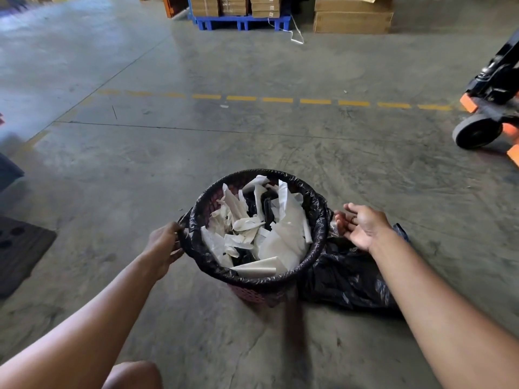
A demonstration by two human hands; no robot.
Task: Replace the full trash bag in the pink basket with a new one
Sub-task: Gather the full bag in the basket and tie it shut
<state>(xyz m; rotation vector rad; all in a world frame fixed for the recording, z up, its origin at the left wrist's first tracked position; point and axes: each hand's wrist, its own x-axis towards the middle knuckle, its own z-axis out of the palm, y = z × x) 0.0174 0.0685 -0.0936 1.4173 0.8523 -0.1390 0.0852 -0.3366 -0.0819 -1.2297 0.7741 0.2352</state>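
Note:
The pink basket [250, 294] stands on the concrete floor in front of me. It is lined with a black trash bag [317, 220] folded over the rim and filled with white paper scraps [283, 234]. My left hand [164, 245] pinches the bag's edge at the left of the rim. My right hand [362, 224] hovers just right of the rim, palm up, fingers apart, holding nothing. A second black bag [351, 279] lies crumpled on the floor to the right of the basket, under my right forearm.
An orange and black pallet jack [488, 108] with a grey wheel stands at the far right. Cardboard boxes [352, 21] and a blue pallet [241, 22] are at the back. A dark mat [19, 248] lies at the left. My knee [132, 374] shows at the bottom.

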